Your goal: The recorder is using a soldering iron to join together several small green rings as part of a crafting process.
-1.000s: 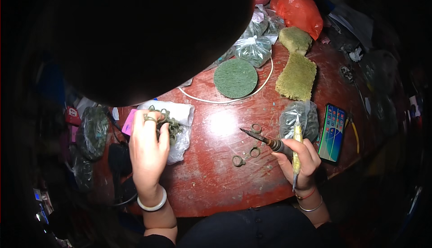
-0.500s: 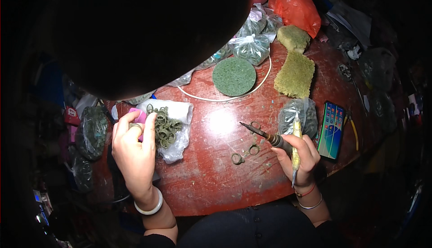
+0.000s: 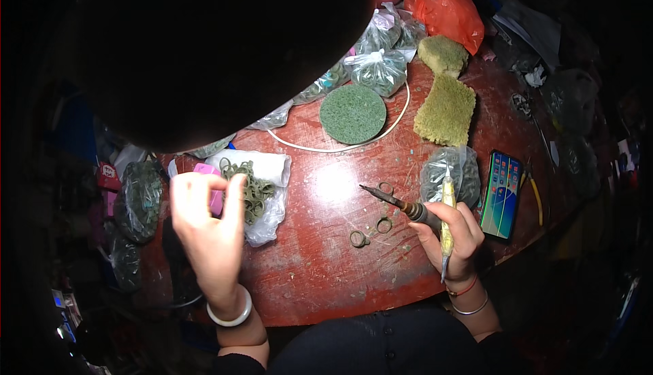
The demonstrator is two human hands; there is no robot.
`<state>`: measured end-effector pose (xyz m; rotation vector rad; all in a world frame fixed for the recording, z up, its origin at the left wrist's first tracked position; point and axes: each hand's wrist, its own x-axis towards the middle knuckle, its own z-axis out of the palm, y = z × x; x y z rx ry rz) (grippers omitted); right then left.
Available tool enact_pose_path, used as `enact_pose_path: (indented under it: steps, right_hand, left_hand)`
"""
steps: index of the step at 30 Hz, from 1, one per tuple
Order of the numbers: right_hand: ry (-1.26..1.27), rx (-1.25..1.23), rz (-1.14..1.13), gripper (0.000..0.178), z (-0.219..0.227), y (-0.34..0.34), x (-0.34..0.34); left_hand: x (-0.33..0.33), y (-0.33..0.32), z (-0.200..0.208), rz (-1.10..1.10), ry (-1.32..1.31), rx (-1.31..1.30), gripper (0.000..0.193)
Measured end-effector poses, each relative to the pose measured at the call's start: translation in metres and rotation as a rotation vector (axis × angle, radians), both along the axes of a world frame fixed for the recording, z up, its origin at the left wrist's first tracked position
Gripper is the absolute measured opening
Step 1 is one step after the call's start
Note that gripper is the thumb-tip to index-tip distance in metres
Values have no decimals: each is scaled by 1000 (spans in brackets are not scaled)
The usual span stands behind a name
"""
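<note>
Left hand (image 3: 207,229) pinches at a pile of green rings (image 3: 250,186) on the red surface (image 3: 320,266).
Right hand (image 3: 452,232) grips 2 tools (image 3: 408,208); picking 1 ring cleanly, apparently, calls for fingertips only.

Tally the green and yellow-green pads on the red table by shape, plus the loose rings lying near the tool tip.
Round green pad: 1
Rectangular yellow-green pads: 2
Loose rings on the red table: 3
Total: 6
</note>
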<state>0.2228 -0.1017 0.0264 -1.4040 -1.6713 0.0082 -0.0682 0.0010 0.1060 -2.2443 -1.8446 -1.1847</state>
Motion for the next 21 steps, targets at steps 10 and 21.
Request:
enact_pose_path:
  steps: [10,21]
  right_hand:
    - [31,-13,-38,32,-2,-4,2]
    - [19,-30,-17,30,-2,-4,2]
  left_hand:
    - [71,-15,-86,-932,20,-570,23]
    - [67,2,-102,-846,-697,-525,22]
